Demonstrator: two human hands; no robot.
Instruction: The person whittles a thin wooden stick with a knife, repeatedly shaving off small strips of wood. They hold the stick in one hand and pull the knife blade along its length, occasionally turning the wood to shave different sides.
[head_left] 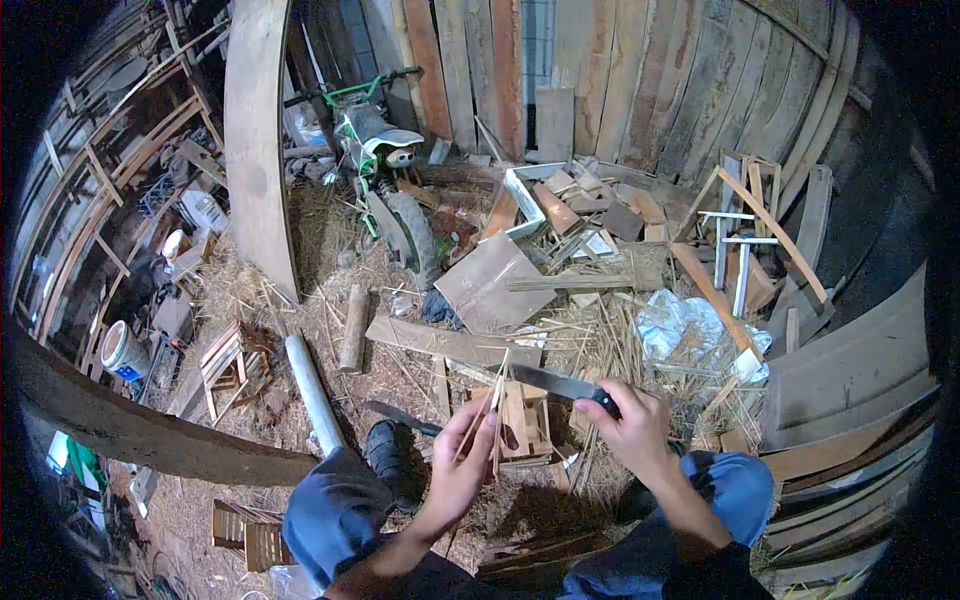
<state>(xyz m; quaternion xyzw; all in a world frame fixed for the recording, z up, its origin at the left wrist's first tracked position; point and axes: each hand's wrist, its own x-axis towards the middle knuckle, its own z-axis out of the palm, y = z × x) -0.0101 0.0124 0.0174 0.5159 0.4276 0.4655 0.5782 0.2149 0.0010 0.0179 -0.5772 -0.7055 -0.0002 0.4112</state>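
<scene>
Surrounding the seated person: plank-walled shed, straw-strewn floor, parked dirt bike. Right hand: fingers closed round the knife handle, blade horizontal, tip pointing left, just beside the thin wooden strips. Strips near-upright, pinched in left hand fingers.

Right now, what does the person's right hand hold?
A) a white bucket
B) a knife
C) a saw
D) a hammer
B: the right hand grips the dark handle of a knife, and its blade points toward the thin sticks held in the left hand.
</scene>
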